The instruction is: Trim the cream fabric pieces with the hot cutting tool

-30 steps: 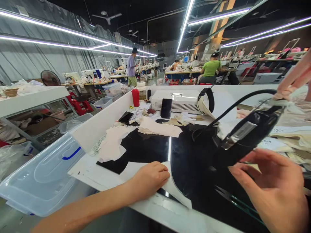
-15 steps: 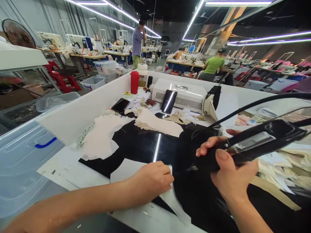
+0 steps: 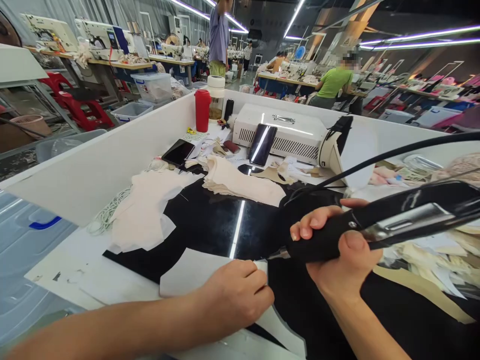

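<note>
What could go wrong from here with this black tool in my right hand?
First, the tip of the black tool points toward your left hand, so a slip of your right hand might bring it against your fingers. Second, the white piece under your left hand could shift if nudged. Third, the black cable arcs over the worktop and might snag or drag loose pieces.

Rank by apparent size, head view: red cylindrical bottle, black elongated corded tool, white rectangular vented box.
1. Black corded tool, partly cropped, enlarged by nearness
2. White vented box
3. Red bottle
</note>
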`<action>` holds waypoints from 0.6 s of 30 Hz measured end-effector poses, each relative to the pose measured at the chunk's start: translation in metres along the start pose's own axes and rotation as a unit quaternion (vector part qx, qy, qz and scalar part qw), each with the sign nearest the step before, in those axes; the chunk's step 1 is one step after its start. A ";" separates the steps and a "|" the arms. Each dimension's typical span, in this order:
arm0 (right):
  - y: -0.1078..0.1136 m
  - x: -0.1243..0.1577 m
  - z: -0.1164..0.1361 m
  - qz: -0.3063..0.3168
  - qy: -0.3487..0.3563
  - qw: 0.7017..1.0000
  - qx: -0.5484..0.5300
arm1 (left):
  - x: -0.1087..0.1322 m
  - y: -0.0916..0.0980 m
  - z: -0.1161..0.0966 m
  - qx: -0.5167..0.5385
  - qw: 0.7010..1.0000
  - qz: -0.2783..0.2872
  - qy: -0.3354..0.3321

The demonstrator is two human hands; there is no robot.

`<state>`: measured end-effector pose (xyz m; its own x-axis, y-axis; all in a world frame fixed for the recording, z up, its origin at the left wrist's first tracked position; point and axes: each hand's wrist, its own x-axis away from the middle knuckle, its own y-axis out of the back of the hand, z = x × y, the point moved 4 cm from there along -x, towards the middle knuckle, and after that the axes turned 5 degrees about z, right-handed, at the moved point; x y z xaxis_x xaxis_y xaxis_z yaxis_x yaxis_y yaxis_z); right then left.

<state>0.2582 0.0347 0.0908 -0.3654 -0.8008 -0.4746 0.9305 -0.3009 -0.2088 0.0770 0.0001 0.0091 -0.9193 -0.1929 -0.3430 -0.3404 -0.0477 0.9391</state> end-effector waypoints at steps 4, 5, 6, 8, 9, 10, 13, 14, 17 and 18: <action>-0.002 -0.001 0.004 0.020 -0.017 0.999 0.027 | 0.001 0.001 0.002 0.018 1.000 0.010 0.006; -0.003 -0.001 0.006 0.025 -0.020 0.999 0.026 | 0.001 0.000 0.003 0.026 1.000 0.015 0.008; -0.003 -0.001 0.007 0.029 -0.022 0.999 0.023 | 0.002 0.000 0.004 0.036 0.999 0.018 0.011; -0.004 -0.001 0.009 0.031 -0.026 0.999 0.005 | 0.003 -0.001 0.006 0.059 0.998 0.020 0.015; -0.005 0.000 0.010 0.029 -0.028 0.999 -0.010 | 0.004 -0.001 0.007 0.072 0.997 0.019 0.015; -0.006 0.000 0.010 0.025 -0.029 0.999 -0.026 | 0.004 -0.002 0.008 0.086 0.996 0.018 0.017; -0.007 0.004 0.007 0.009 -0.023 0.997 -0.070 | 0.003 0.002 0.013 0.139 0.989 0.012 0.053; -0.008 0.005 0.006 0.008 -0.015 0.996 -0.084 | 0.002 0.004 0.016 0.155 0.985 0.010 0.077; -0.008 0.008 0.003 0.011 0.005 0.991 -0.132 | -0.002 0.013 0.026 0.162 0.974 0.018 0.158; -0.007 0.008 0.003 0.011 0.006 0.990 -0.143 | -0.004 0.016 0.030 0.153 0.971 0.024 0.182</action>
<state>0.2485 0.0291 0.0908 -0.3463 -0.7988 -0.4919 0.8940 -0.1221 -0.4312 0.0693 0.0292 0.0248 -0.8232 -0.5246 -0.2168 -0.3932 0.2516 0.8843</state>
